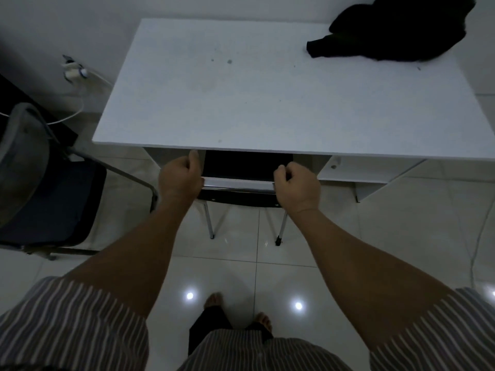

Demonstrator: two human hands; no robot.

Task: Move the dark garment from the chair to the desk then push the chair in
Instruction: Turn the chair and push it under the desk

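Observation:
The dark garment [396, 33] lies crumpled on the far right corner of the white desk [254, 97]. A chair [238, 183] with a black seat and a chrome backrest bar stands under the desk's front edge, its seat mostly hidden beneath the top. My left hand [179, 176] is closed around the left end of the backrest bar. Its right end is gripped by my right hand [297, 183]. Two chrome legs show below on the tiles.
A second chair [45, 183] with a dark seat and mesh back stands at the left. A wall socket with white cables [73, 72] is behind it. A white cable [479, 236] runs down the right. My bare feet [214, 299] stand on glossy floor tiles.

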